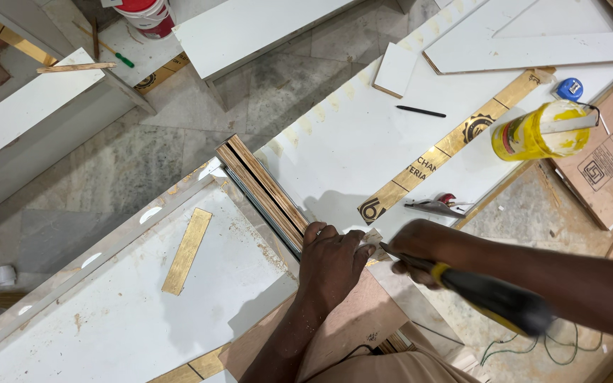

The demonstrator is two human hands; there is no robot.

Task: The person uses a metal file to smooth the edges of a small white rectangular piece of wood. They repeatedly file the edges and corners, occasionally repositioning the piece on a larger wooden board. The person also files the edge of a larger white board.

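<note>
A person's left hand (331, 259) presses flat, fingers spread and grasping nothing, on the near end of a stack of plywood strips (264, 190) set on edge, while the right hand (414, 255) is clenched around a black-and-yellow-handled tool (487, 296) whose tip meets a small pale scrap (374, 240) just beside the left fingertips. The stack's long axis runs away from both hands toward the upper left, so the left hand is the nearer to it and the tool comes in from the right, across that axis. Beyond lie a white laminated board (349, 142) with gold tape (455, 142), a black pencil (420, 111) and a yellow glue bottle (537, 131) on its side.
</note>
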